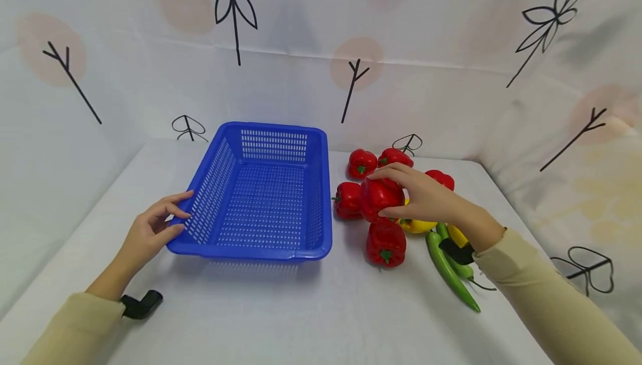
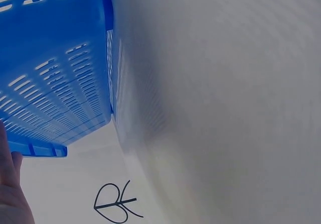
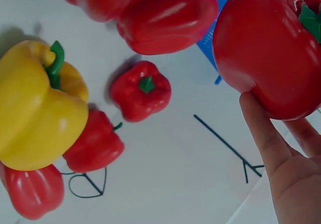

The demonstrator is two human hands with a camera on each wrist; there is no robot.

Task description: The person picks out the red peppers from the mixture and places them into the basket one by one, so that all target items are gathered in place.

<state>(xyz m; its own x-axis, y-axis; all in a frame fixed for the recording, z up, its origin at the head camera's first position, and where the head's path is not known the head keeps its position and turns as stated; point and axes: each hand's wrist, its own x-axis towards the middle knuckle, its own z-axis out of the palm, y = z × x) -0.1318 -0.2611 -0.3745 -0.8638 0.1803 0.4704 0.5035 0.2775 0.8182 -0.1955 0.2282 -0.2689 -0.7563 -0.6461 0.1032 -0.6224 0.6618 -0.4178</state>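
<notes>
My right hand (image 1: 418, 186) grips a red bell pepper (image 1: 378, 198) between thumb and fingers, over the pepper group right of the basket. In the right wrist view, this red pepper (image 3: 273, 53) is close up and its green stem shows at the right. My left hand (image 1: 150, 228) touches the left rim of a blue plastic basket (image 1: 316, 253) with fairly straight fingers. Part of that hand (image 2: 12, 194) appears below the basket's rim in the left wrist view. Another red bell pepper (image 1: 386, 242) sits just in front of the held one, its stem facing me.
More red bell peppers (image 1: 362, 163) lie behind and beside the right hand. Yellow peppers (image 1: 418, 225) are partly hidden under it. Long green peppers (image 1: 451, 270) lie nearer the right front. A patterned white cloth (image 1: 301, 86) hangs behind the white table (image 1: 311, 320).
</notes>
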